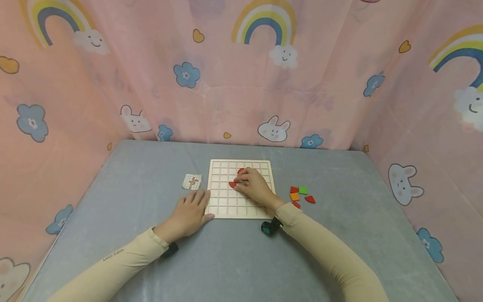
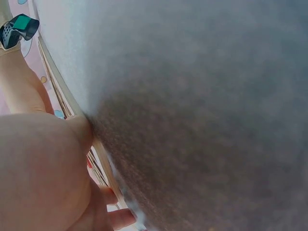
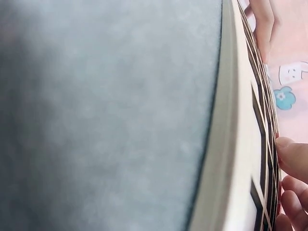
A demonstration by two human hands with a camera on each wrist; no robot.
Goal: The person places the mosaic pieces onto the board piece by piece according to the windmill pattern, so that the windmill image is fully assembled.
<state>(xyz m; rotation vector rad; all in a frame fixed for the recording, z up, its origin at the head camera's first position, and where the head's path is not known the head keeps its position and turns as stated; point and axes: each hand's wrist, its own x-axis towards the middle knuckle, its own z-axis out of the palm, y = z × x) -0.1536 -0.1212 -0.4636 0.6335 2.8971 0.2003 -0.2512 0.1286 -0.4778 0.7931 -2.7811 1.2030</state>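
Note:
A square wooden grid board (image 1: 222, 205) lies flat on the grey table. My left hand (image 1: 189, 214) rests on the board's lower left edge with its fingers extended and the thumb at the front corner. Over the middle of the board, my right hand (image 1: 256, 186) has thumb and fingertips at a red curved-edged piece (image 1: 232, 184), which it seems to pinch on the grid. Another red piece (image 1: 240, 170) sits just above, partly hidden by the fingers. In the right wrist view, the thumb (image 3: 293, 156) and curled fingers meet at the board's surface.
Left of the board lies a small pattern card (image 1: 192, 181) with a red pinwheel figure. To its right are a green square (image 1: 302, 190), an orange square (image 1: 294, 196) and several red pieces (image 1: 310, 199). A patterned pink curtain (image 1: 226, 105) surrounds the table (image 1: 151, 167).

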